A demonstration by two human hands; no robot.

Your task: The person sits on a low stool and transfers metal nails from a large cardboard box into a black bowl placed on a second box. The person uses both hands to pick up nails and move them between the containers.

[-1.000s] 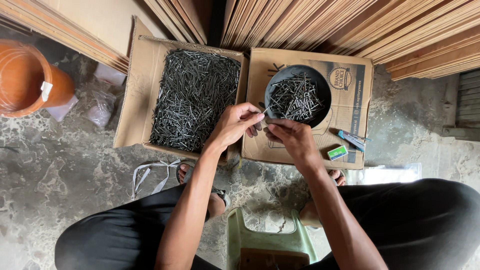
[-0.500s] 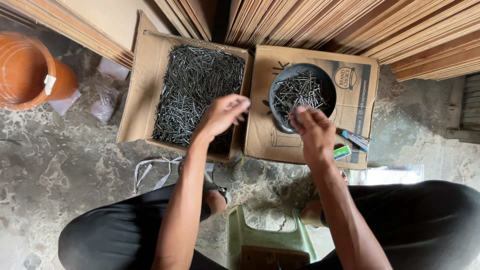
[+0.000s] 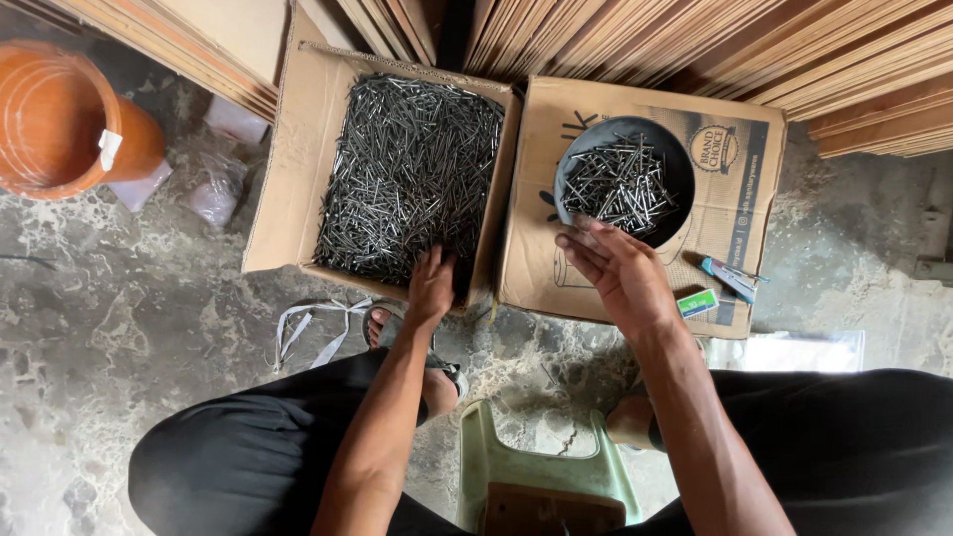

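left hand [image 3: 432, 288] dips into the open box [image 3: 288, 199], fingers buried in the nails [image 3: 412, 174], a dark, thin, tangled heap filling it wall to wall; whether it grips any i cannot tell. right hand [image 3: 615, 273] hangs open and flat, holding nothing, just below the black bowl [image 3: 581, 149] of sorted nails. the bowl sits on a closed brown carton [image 3: 735, 199] with a round printed mark. a green packet [image 3: 698, 303] lies at the carton's near edge. orange bucket [image 3: 60, 119] far left, bare mottled floor [image 3: 129, 328] beside the box.
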